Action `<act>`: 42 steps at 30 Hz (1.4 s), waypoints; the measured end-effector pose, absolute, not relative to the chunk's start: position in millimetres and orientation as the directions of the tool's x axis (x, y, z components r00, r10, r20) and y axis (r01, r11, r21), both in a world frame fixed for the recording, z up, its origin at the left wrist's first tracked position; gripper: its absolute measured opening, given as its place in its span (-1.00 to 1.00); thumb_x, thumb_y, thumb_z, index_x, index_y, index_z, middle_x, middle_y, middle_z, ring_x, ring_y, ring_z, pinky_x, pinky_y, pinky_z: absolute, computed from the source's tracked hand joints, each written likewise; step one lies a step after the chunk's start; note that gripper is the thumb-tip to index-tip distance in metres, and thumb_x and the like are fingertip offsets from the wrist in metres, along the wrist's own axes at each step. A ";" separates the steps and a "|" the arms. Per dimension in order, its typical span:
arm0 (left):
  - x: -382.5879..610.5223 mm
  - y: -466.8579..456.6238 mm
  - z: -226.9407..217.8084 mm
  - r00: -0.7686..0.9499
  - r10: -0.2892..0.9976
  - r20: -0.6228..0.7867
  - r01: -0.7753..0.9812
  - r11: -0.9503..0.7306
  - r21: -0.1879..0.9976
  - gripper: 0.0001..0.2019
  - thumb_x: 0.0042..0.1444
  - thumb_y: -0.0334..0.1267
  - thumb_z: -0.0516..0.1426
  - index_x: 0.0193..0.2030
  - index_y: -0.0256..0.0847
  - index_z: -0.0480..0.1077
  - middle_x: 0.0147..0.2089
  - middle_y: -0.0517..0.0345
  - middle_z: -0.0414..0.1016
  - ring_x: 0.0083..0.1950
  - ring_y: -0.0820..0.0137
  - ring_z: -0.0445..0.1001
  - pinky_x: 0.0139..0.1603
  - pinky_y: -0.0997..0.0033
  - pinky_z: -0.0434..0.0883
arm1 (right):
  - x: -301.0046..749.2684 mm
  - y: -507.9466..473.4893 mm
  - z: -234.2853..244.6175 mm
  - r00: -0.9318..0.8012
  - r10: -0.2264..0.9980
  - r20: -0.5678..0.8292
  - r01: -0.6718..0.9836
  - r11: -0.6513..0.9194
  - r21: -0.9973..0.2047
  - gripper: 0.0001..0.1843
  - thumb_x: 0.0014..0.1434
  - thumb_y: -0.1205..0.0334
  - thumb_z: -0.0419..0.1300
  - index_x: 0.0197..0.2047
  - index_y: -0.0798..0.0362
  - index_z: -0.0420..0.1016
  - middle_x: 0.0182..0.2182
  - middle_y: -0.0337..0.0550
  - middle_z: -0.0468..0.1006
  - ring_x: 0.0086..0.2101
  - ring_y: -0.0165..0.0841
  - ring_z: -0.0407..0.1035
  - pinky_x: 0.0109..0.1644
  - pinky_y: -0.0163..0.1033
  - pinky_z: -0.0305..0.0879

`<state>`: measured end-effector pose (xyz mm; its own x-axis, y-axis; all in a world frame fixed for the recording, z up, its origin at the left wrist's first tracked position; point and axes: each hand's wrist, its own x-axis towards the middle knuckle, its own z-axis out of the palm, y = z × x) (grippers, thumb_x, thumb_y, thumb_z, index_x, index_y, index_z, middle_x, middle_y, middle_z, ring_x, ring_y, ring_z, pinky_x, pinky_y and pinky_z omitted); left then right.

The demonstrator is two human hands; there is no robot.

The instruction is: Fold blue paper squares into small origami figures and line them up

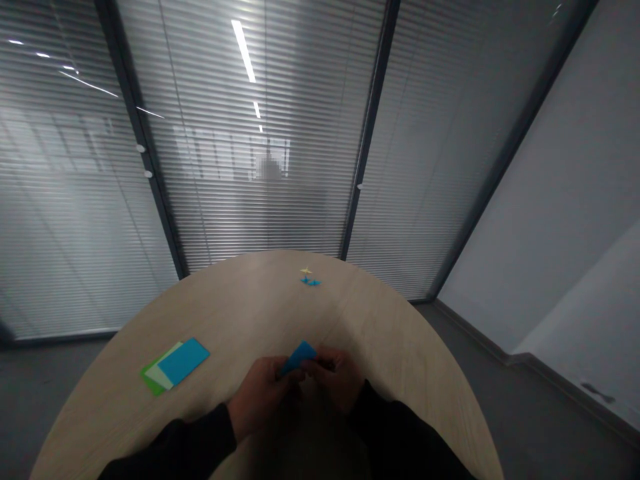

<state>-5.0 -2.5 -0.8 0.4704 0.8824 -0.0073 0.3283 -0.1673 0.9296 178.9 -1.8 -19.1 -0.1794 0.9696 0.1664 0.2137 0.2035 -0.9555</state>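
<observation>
My left hand (pixel 260 393) and my right hand (pixel 335 377) meet above the near edge of a round, pale wood table (pixel 240 313). Both pinch a folded piece of blue paper (pixel 299 358), whose pointed end sticks up between them. To the left lies a small stack of paper sheets, with a blue sheet (pixel 183 361) on top of a pale sheet (pixel 165 375) and a green sheet (pixel 151 380). Farther off sit a tiny blue paper figure (pixel 311 282) and a tiny yellow paper figure (pixel 306 271).
The table's curved rim drops to a grey floor on both sides. Behind it stands a glass partition (pixel 260 200) with slatted blinds and dark metal frames. A pale wall (pixel 550 200) rises on the right.
</observation>
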 end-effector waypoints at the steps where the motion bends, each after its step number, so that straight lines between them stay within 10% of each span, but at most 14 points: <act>1: -4.8 -2.4 -0.5 0.481 0.877 -0.012 0.318 -0.162 0.934 -0.63 0.16 0.02 0.08 -0.27 -0.28 0.51 -0.41 0.08 0.60 -0.36 0.28 0.54 -0.33 0.39 0.38 | 177.4 -2.6 -20.1 -0.177 0.969 0.172 0.221 0.209 -0.953 -0.62 0.07 -0.10 0.27 -0.45 0.09 0.53 -0.55 -0.25 0.42 -0.49 -0.39 0.28 -0.38 -0.30 0.20; 9: -6.5 -0.9 -4.1 0.433 0.901 -0.014 0.390 -0.174 0.904 -0.60 0.22 0.05 0.01 -0.34 -0.25 0.45 -0.46 0.08 0.57 -0.41 0.31 0.51 -0.36 0.38 0.36 | 195.4 4.5 -6.2 0.066 0.975 0.212 0.272 0.187 -0.944 -0.57 0.12 -0.10 0.17 -0.57 0.04 0.31 -0.62 -0.30 0.28 -0.54 -0.41 0.19 -0.42 -0.29 0.14; 19: -3.1 -2.7 3.5 0.376 0.924 0.075 0.176 -0.150 0.973 -0.51 0.13 0.08 0.14 0.04 -0.26 0.32 -0.34 0.08 0.55 -0.38 0.35 0.46 -0.38 0.41 0.32 | 183.9 -1.7 -15.6 -0.127 0.960 0.249 0.307 0.277 -0.910 -0.62 0.12 -0.06 0.22 -0.51 0.09 0.43 -0.61 -0.32 0.26 -0.54 -0.45 0.15 -0.46 -0.33 0.09; 25: -6.4 -0.3 -1.5 0.358 0.932 0.053 0.262 -0.154 0.953 -0.70 0.15 0.00 0.11 -0.36 -0.24 0.38 -0.44 0.13 0.49 -0.40 0.35 0.44 -0.35 0.40 0.34 | 184.3 -1.8 -14.5 -0.155 0.956 0.247 0.275 0.282 -0.919 -0.62 0.10 -0.05 0.27 -0.53 0.09 0.44 -0.60 -0.32 0.29 -0.53 -0.44 0.18 -0.44 -0.32 0.12; 32: -6.9 -0.6 -2.5 0.351 0.936 0.032 0.361 -0.167 0.917 -0.70 0.15 -0.03 0.07 -0.38 -0.24 0.41 -0.44 0.09 0.53 -0.40 0.34 0.46 -0.38 0.41 0.32 | 194.8 8.4 -13.1 0.042 0.984 0.174 0.173 0.164 -0.971 -0.65 0.07 -0.06 0.27 -0.44 0.10 0.52 -0.58 -0.26 0.38 -0.51 -0.39 0.27 -0.39 -0.27 0.24; 42: -6.2 -0.3 -1.4 0.324 0.946 0.003 0.397 -0.139 0.907 -0.64 0.11 0.04 0.10 -0.39 -0.26 0.42 -0.48 0.12 0.51 -0.45 0.35 0.42 -0.44 0.43 0.27 | 188.1 0.7 -7.7 -0.153 0.819 0.553 0.399 0.563 -0.724 -0.74 0.16 0.15 0.20 -0.10 0.03 0.54 -0.20 -0.08 0.47 -0.43 -0.42 0.37 -0.41 -0.32 0.34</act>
